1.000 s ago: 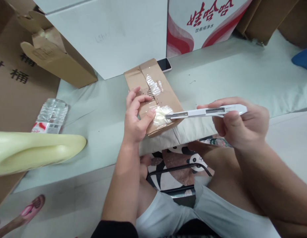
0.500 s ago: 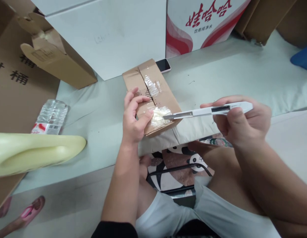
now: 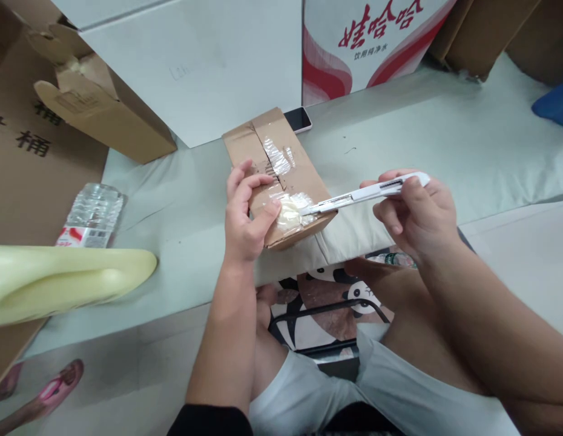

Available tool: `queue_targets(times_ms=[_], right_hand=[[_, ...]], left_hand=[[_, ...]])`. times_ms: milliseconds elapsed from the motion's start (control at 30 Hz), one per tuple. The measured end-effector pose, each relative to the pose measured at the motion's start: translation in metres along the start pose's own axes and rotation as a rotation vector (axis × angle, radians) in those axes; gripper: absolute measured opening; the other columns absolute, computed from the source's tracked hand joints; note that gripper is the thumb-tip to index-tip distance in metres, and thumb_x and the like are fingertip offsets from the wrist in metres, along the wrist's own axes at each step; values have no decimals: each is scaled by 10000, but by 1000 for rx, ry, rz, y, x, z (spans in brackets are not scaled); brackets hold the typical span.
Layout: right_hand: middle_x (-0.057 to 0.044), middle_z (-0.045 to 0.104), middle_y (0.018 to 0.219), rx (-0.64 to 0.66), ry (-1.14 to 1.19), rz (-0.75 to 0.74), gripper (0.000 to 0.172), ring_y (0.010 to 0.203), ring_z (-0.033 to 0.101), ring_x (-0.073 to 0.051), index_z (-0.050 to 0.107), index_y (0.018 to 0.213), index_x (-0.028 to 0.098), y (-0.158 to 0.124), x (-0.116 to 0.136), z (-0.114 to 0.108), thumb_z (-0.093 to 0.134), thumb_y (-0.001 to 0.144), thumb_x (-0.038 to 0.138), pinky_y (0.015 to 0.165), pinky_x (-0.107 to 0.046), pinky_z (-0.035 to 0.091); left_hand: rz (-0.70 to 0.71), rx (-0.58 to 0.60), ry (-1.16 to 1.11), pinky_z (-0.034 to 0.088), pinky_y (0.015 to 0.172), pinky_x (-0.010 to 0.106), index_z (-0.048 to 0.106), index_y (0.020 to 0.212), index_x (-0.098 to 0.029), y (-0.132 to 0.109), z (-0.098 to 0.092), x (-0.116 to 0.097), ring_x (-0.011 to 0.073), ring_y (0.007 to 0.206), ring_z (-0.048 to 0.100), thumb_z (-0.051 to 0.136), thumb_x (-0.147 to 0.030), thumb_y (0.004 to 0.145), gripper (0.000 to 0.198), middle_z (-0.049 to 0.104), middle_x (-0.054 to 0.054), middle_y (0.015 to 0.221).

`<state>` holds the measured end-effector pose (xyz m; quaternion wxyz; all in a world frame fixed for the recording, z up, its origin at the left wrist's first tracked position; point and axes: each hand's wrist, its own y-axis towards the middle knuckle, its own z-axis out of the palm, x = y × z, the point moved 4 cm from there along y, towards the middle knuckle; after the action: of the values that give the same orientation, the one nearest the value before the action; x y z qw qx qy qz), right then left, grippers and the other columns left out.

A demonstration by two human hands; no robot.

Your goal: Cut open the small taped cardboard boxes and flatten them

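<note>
A brown cardboard box (image 3: 304,175) with clear tape lies on the pale green covered surface. My left hand (image 3: 247,212) grips its left side, thumb near the crumpled tape (image 3: 293,212) at the near end. In my right hand (image 3: 415,212) is a white utility knife (image 3: 367,192), pointing left. Its blade tip touches or hovers just over that tape; exact contact is hard to tell.
White boxes (image 3: 195,72) stand behind, with a phone (image 3: 298,120) beside them. An open carton (image 3: 113,115), a clear bottle (image 3: 93,212) and a pale yellow object (image 3: 77,281) are at the left. Another person's pink-sandalled foot (image 3: 59,387) shows lower left.
My right hand has moved left, and the knife now slants more, its handle end higher and closer to the box. My left hand and the box have hardly moved.
</note>
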<state>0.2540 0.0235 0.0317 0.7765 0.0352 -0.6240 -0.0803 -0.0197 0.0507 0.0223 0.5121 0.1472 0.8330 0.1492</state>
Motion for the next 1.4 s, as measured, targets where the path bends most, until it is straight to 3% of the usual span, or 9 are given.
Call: queue_targets(times_ms=[100, 267, 467, 567, 667, 800, 933, 1133, 1400], right_hand=[[-13, 813, 898, 31, -28, -44, 330, 295, 335, -24, 718, 916, 243, -3, 3, 2, 761, 877, 567, 282, -244, 214], [-8, 799, 885, 55, -45, -21, 392, 315, 345, -21, 675, 949, 238, -3, -3, 4, 708, 902, 626, 289, -219, 257], [-15, 806, 891, -52, -75, -160, 378, 344, 434, -34, 657, 919, 226, -4, 4, 4, 718, 909, 599, 324, -218, 292], [0, 803, 893, -81, -48, -181, 370, 340, 441, -40, 641, 918, 241, -5, 7, 4, 712, 911, 604, 313, -221, 280], [22, 797, 912, -40, 34, -143, 381, 317, 409, -35, 630, 911, 263, -7, 8, 7, 716, 891, 633, 298, -228, 297], [25, 772, 975, 90, 77, -155, 323, 380, 495, -39, 664, 989, 278, -17, 14, 20, 781, 867, 554, 345, -224, 423], [-19, 777, 1011, 114, -148, -123, 252, 500, 618, -77, 689, 1009, 256, -26, 19, 31, 793, 881, 446, 458, -240, 542], [-13, 788, 881, -36, -260, -263, 184, 520, 648, -127, 704, 920, 280, -32, 31, 29, 719, 936, 463, 461, -281, 557], [-27, 782, 841, 84, -388, -213, 236, 534, 653, -116, 748, 1041, 247, -35, 28, 31, 748, 919, 449, 448, -238, 518]], left_hand=[[-8, -6, -7, 344, 1288, 579, 677, 1126, -291, 0, -2, 1, 364, 1549, 374, 688, -530, 884, 341, 459, 57, 1584], [-11, -27, -34, 363, 1280, 562, 679, 1134, -300, -1, -1, 6, 355, 1536, 399, 677, -505, 889, 320, 460, 54, 1580], [58, -20, -28, 312, 1290, 617, 646, 1196, -298, -2, 1, -6, 364, 1580, 331, 632, -625, 906, 437, 440, 83, 1605], [162, 63, -5, 237, 1326, 620, 603, 1269, -357, -5, -1, -24, 363, 1617, 252, 722, -724, 793, 613, 366, 48, 1666], [212, 183, 94, 167, 1332, 659, 573, 1323, -367, -7, 0, -34, 400, 1630, 194, 842, -699, 680, 772, 321, 58, 1698], [224, 196, 96, 190, 1325, 648, 495, 1415, -352, -6, 3, -31, 381, 1592, 310, 781, -667, 774, 770, 416, 107, 1638], [227, 139, 96, 239, 1329, 580, 470, 1434, -328, -5, 4, -25, 348, 1534, 422, 727, -658, 820, 743, 508, 112, 1559], [263, 67, 98, 358, 1275, 573, 526, 1386, -291, -4, 5, -22, 361, 1483, 491, 729, -661, 797, 725, 563, 120, 1514], [246, 84, 108, 363, 1274, 571, 547, 1367, -284, -4, 7, -24, 367, 1477, 496, 744, -655, 760, 738, 566, 124, 1513]])
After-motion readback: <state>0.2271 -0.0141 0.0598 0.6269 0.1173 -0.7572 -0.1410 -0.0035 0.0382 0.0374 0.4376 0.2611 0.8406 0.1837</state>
